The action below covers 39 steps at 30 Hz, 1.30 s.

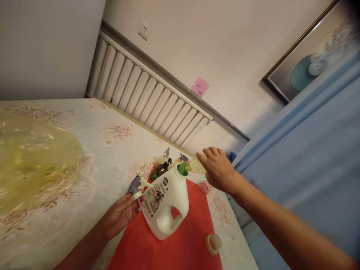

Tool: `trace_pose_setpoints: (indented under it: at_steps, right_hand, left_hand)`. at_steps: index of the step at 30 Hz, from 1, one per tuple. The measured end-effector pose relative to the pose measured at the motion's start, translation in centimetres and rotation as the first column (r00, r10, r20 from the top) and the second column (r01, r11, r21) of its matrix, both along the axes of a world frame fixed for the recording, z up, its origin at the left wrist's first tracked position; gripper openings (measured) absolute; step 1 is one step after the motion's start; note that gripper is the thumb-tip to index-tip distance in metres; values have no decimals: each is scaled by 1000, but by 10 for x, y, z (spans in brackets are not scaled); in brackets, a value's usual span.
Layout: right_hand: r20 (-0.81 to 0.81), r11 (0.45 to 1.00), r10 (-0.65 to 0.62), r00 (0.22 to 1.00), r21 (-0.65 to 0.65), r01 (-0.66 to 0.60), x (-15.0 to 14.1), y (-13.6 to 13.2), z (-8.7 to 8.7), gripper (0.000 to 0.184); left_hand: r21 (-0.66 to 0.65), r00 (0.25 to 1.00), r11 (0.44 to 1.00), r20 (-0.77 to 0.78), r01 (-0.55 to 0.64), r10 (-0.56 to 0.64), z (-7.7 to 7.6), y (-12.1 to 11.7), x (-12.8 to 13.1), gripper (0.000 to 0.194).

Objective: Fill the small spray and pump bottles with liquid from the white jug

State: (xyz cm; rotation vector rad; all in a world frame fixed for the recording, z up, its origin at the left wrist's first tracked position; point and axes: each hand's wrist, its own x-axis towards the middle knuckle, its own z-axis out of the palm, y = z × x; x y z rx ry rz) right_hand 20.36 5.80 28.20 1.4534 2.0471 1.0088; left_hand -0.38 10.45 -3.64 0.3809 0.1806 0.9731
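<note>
Reckoning from the jug (174,197) on the red mat (194,232), the cap (213,243) lies at 4 o'clock and the left hand (123,213) at 9, pinching a spray head (135,187). At 2, the right hand (218,168) grips a bottle (197,166) tipped neck-first at the jug's green mouth; this looks like pouring, so a slow tilt and a centred neck should limit spills. Spray bottles (161,169) stand at 12. The flowered table (98,150) bears a yellow bag (39,161) towards 10; beyond are a blue curtain (306,150) near 2 and a radiator (146,93) at 12.

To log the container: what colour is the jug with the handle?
The jug is white, as the head view shows best.
</note>
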Motion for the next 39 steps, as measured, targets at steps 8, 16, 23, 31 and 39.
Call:
trace_pose_setpoints:
  at_steps: [8,16,23,31,39]
  right_hand:
    - [-74,999,-26,997,18,27,12,-4,-8,62]
    - [-186,998,-37,982,43,46,21,-6,-16,64]
    - [-325,1000,-31,945,-5,31,27,-9,-23,62]
    - [-653,999,0,757,40,34,42,-24,-49,62]
    - [-951,996,-57,304,-76,-50,63,-94,-127,67]
  left_hand:
    - [10,1000,1000,4,2,-2,-3,-1,0,23]
    - [2,1000,1000,4,-7,7,0,-2,0,24]
    - [-5,1000,1000,2,0,0,-3,0,0,24]
    - [-60,992,991,-66,-116,112,2,-15,-9,14]
    - [-33,961,963,-90,-266,262,67,-44,-22,14]
